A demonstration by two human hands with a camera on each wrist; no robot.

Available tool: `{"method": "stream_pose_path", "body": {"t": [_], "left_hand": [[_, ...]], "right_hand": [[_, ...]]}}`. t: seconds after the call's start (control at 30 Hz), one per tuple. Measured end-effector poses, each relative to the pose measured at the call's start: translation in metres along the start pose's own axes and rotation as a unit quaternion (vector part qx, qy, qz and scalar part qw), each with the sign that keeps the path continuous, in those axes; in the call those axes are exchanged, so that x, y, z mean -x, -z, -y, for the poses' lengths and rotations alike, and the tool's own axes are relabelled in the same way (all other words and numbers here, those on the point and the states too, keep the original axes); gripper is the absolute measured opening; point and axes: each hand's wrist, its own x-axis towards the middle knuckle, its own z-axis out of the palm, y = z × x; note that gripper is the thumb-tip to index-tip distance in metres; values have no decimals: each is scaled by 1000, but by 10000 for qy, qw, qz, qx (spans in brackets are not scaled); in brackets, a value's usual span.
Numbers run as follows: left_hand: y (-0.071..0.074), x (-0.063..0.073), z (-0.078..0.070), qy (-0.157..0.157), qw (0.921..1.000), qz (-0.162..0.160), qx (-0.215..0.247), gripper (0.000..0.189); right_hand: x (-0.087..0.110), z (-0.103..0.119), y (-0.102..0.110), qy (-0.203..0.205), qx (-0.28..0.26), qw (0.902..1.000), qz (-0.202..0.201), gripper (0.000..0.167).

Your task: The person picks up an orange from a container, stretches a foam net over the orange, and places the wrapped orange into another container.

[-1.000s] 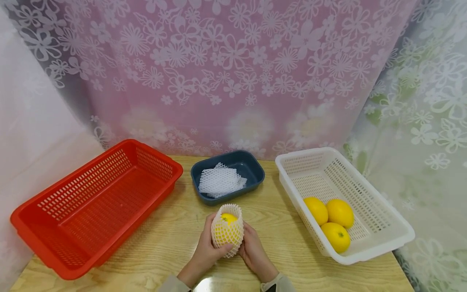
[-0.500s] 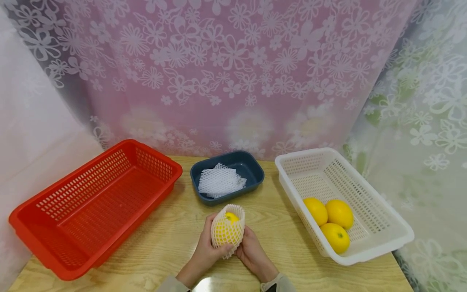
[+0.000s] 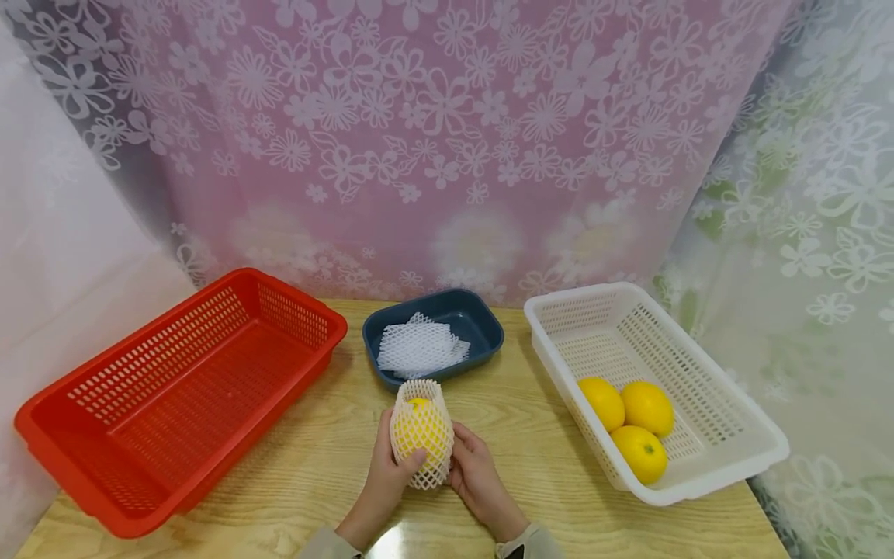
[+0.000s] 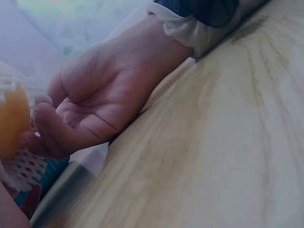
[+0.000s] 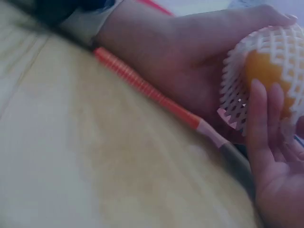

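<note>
A yellow-skinned orange sits inside a white foam net sleeve, whose open end rises above the fruit's top. My left hand grips the wrapped orange from the left, thumb across its near side. On the other side, my right hand pinches the net low down with its fingertips. The right wrist view shows the right fingers against the mesh, where part of the orange's skin is bare. In the left wrist view the right hand has bent fingers at the net's edge.
A dark blue tray with folded foam nets stands just beyond the hands. The red basket is at left. At right, a white basket holds three oranges. Floral curtains surround the wooden table.
Both hands have shifted the wrapped orange slightly left and away from me. It stands more upright, and the right fingers have moved along its lower right side.
</note>
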Motion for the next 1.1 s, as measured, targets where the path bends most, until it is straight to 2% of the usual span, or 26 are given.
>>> {"method": "stream_pose_path", "body": {"t": [0.07,0.17,0.27,0.33,0.43,0.57,0.77,1.0,1.1], "left_hand": [[1,-1,-2,189,9993,-280,151,61],[1,-1,-4,415,9965,-636,350,56],[0,-1,-4,545,9934,-850,539,51],[-2,-1,-4,570,9926,-861,636,49],[-3,-2,-2,600,9935,-661,704,47],[-1,-1,-2,617,9947,-412,718,49],[1,0,-4,591,9950,-397,694,49],[1,-1,-1,531,9953,-558,585,47],[1,0,0,444,9961,-470,606,51]], "right_hand": [[-1,-2,-2,320,551,9979,-118,31],[-1,-5,-3,1031,1285,9855,-395,23],[-2,-6,-3,1603,1537,9727,-677,26],[-1,-6,-2,1793,1521,9685,-822,28],[0,-4,-2,1941,1462,9657,-920,27],[0,-2,-4,2049,1432,9650,-792,24],[1,0,-5,1991,1403,9684,-545,21],[1,1,-5,2069,1444,9670,-360,17],[2,1,-5,2091,1465,9662,-367,16]]}}
